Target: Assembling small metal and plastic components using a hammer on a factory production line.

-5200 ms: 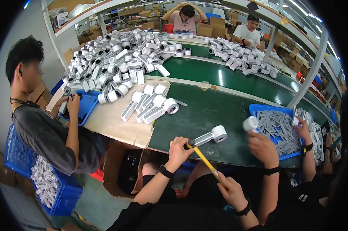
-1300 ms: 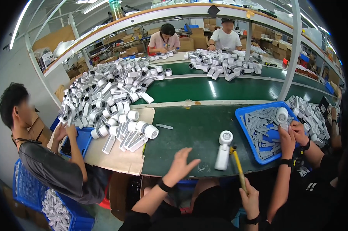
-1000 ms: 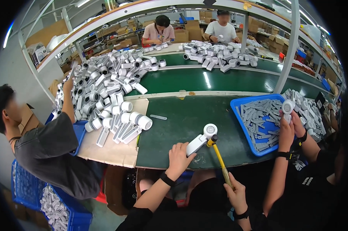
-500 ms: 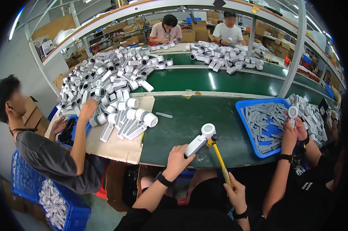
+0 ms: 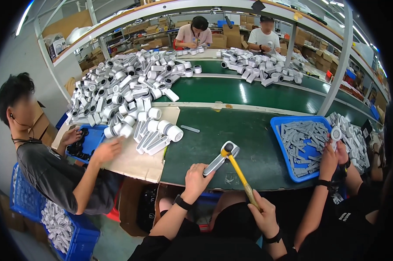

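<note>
- Green-covered workbenches [image 5: 231,143] are shown in rows, with a large heap of white cylindrical parts [image 5: 122,93] on the far left and a blue tray of grey strips [image 5: 303,145] at the right.
- Left hand [image 5: 197,176]: it is closed around the lower end of a white handheld housing [image 5: 219,158], which is pinned against the green mat near the bench's front edge.
- Right hand [image 5: 261,211]: it is wrapped around the yellow handle of a small hammer [image 5: 239,176].
- Change over the last second or so: earlier the housing stood upright and free on the mat, the left hand was spread open and the hammer was held back toward the body. The housing is now seen laid over and gripped, and the hammer head has been brought onto its round end. Tapping of that end can be judged to be in progress.
- Orientation: the housing's long axis runs diagonally, from the left hand at lower left up to the round head at upper right, away from the body. The hammer handle slants the opposite way, so the two meet at the head.
- Neighbours: a person in a dark shirt [image 5: 53,178] is seen reaching at the left, and another person's hand [image 5: 331,152] holds a white part over the tray.
</note>
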Motion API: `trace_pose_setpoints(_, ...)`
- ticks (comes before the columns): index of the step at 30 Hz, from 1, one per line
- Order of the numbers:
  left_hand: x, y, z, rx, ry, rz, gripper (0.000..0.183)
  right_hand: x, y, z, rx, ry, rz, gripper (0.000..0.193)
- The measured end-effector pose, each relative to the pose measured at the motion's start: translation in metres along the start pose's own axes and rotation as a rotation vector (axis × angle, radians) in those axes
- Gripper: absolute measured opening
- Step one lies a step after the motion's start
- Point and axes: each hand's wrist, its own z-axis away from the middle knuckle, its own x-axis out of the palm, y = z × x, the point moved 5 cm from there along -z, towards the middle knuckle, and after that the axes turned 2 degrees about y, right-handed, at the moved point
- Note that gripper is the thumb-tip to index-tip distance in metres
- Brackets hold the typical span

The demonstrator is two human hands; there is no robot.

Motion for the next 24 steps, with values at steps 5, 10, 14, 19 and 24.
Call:
trace_pose_setpoints(5, 0.001, -0.005, -0.002, 0.013, 0.025, 0.015, 0.020, -0.002, -0.012, -0.007, -0.225, 0.137, 0.023, 0.054)
trace_pose_setpoints(10, 0.003, -0.010, -0.002, -0.013, -0.031, 0.044, 0.020, 0.002, -0.012, -0.009, -0.113, -0.088, 0.174, 0.052)
trace_pose_setpoints(14, 0.006, -0.011, -0.002, -0.020, -0.014, 0.068, 0.021, -0.004, -0.020, -0.011, -0.249, 0.106, 0.111, 0.049)
trace_pose_setpoints(19, 0.008, -0.018, 0.001, -0.016, -0.020, 0.055, 0.020, 0.003, -0.012, -0.009, -0.115, -0.133, 0.165, 0.050)
trace_pose_setpoints(24, 0.004, -0.016, 0.007, 0.024, 0.087, 0.104, 0.023, 0.014, -0.011, -0.010, -0.095, -0.218, 0.275, 0.050)
